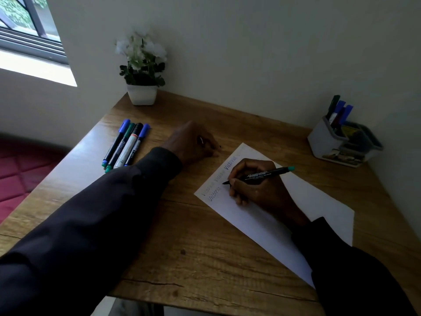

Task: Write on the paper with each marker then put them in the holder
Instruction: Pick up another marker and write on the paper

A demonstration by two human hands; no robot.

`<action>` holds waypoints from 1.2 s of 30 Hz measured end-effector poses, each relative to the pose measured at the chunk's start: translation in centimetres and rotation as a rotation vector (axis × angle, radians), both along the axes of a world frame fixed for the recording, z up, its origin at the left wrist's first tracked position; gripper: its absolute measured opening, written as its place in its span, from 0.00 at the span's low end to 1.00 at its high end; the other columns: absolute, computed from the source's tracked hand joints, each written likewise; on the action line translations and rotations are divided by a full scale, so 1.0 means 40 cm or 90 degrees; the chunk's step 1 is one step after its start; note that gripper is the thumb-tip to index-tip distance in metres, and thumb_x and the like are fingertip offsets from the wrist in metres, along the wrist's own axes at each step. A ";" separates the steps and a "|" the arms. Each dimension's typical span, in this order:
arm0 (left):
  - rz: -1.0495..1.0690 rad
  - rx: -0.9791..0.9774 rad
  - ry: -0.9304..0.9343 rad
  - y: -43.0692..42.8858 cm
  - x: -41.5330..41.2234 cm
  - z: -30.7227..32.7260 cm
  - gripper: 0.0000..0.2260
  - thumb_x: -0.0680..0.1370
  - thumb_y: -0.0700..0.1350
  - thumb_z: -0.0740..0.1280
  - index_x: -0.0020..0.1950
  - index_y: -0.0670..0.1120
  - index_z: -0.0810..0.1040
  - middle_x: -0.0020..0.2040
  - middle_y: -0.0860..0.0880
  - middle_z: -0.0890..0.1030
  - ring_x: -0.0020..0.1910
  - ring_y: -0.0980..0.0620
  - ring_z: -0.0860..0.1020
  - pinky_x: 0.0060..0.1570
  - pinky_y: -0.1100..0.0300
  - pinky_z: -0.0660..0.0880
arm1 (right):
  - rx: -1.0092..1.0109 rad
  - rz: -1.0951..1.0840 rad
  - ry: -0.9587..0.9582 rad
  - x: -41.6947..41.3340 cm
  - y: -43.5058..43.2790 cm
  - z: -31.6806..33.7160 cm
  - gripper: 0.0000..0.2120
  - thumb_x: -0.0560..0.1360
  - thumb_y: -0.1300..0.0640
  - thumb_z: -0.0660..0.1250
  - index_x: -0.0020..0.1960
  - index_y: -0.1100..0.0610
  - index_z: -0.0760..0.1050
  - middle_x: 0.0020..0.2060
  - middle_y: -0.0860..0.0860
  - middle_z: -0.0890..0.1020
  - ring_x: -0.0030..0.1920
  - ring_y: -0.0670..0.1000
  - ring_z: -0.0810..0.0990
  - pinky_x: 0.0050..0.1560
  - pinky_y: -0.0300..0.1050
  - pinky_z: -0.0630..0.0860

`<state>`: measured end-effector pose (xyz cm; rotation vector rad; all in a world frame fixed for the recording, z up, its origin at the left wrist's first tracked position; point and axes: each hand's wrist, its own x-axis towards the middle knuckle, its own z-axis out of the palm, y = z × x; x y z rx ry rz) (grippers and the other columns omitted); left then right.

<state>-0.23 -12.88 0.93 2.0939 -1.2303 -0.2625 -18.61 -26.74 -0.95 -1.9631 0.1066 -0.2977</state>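
While the right hand [255, 185] pinches a black marker [266, 175], tip on the paper [319, 199] at centre right, the left hand [193, 142] rests curled on the table [182, 224], its grip unclear. The holder [325, 137] stands far right.

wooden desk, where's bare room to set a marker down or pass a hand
Biggest bare patch: the wooden desk front, between the dark left sleeve and the white paper sheet. Another runs along the wall from the white flower pot to the grey marker holder. Crowded: four loose capped markers at far left, and the paper under the right hand.
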 end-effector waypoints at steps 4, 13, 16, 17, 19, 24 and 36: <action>-0.106 0.095 0.060 -0.001 -0.015 0.004 0.05 0.72 0.44 0.73 0.47 0.51 0.83 0.45 0.60 0.77 0.45 0.60 0.75 0.37 0.70 0.70 | -0.027 -0.002 -0.038 0.001 0.006 -0.006 0.02 0.77 0.68 0.70 0.45 0.64 0.79 0.35 0.58 0.84 0.28 0.57 0.83 0.28 0.42 0.77; -0.128 0.093 0.079 0.006 -0.010 0.001 0.07 0.73 0.45 0.73 0.50 0.51 0.83 0.45 0.61 0.77 0.45 0.61 0.75 0.36 0.74 0.74 | -0.049 -0.022 -0.078 0.004 0.011 -0.015 0.02 0.75 0.67 0.72 0.43 0.65 0.80 0.35 0.55 0.84 0.27 0.52 0.83 0.28 0.38 0.77; -0.132 0.088 0.076 0.008 -0.006 0.000 0.07 0.72 0.45 0.73 0.49 0.52 0.83 0.46 0.61 0.78 0.46 0.61 0.76 0.37 0.76 0.74 | -0.062 -0.025 -0.069 0.005 0.012 -0.014 0.03 0.75 0.66 0.72 0.44 0.66 0.81 0.34 0.55 0.84 0.28 0.51 0.83 0.28 0.37 0.76; -0.134 0.091 0.074 0.008 -0.006 -0.001 0.06 0.72 0.45 0.73 0.49 0.52 0.83 0.47 0.60 0.78 0.47 0.60 0.76 0.38 0.74 0.74 | -0.061 -0.026 -0.068 0.004 0.013 -0.013 0.03 0.75 0.67 0.72 0.44 0.66 0.81 0.34 0.55 0.84 0.28 0.51 0.83 0.28 0.37 0.77; -0.144 0.098 0.076 0.009 -0.004 -0.001 0.06 0.73 0.45 0.73 0.48 0.54 0.83 0.48 0.59 0.79 0.49 0.58 0.76 0.41 0.69 0.76 | -0.061 -0.026 -0.070 0.005 0.016 -0.013 0.03 0.75 0.67 0.72 0.43 0.65 0.81 0.34 0.55 0.84 0.28 0.51 0.83 0.29 0.37 0.77; -0.153 0.107 0.072 0.009 -0.005 0.001 0.07 0.73 0.46 0.73 0.50 0.53 0.83 0.46 0.61 0.76 0.46 0.60 0.75 0.38 0.69 0.71 | -0.066 -0.023 -0.072 0.006 0.016 -0.015 0.03 0.75 0.66 0.72 0.43 0.65 0.80 0.34 0.54 0.84 0.28 0.51 0.83 0.29 0.38 0.77; -0.155 0.106 0.087 0.002 0.004 -0.008 0.07 0.72 0.45 0.73 0.50 0.51 0.84 0.46 0.61 0.78 0.47 0.58 0.76 0.39 0.68 0.72 | -0.080 -0.035 -0.058 0.003 0.013 -0.011 0.03 0.73 0.69 0.73 0.41 0.67 0.80 0.33 0.52 0.84 0.27 0.49 0.83 0.29 0.34 0.76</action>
